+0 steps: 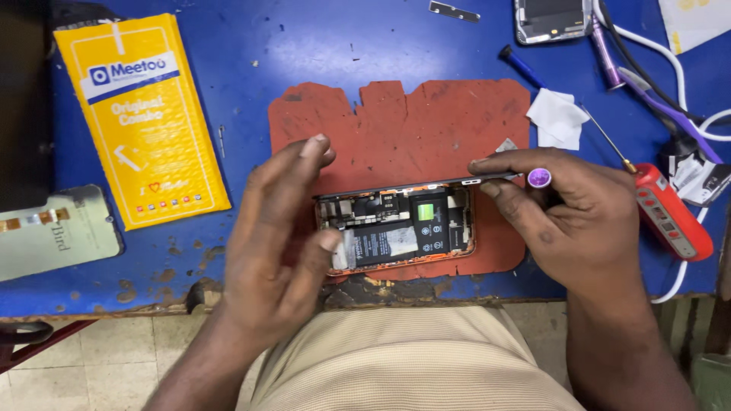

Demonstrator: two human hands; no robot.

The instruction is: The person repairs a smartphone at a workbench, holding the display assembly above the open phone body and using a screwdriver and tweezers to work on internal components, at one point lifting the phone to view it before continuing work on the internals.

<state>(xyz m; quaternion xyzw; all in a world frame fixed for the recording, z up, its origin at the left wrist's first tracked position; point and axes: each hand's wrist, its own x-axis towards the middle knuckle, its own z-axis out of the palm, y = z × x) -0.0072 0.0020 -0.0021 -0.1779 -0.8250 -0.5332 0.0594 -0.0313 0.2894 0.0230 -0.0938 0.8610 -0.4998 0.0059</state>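
Left hand (278, 243) spread, empty, beside opened phone (396, 228); right hand (567, 217) grips its lifted screen (426, 183).

Worn matt rubber mat (396, 122) on a chipped, painted blue surface (251, 46); glossy yellow plastic mailer (141, 122); crumpled white paper (557, 118); glossy red plastic tool (674, 213) right of the right grip.

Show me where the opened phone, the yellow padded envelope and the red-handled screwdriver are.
opened phone (403, 232): head view, on its exposed black battery.
yellow padded envelope (145, 137): head view, middle of its front.
red-handled screwdriver (674, 213): head view, on the red handle.
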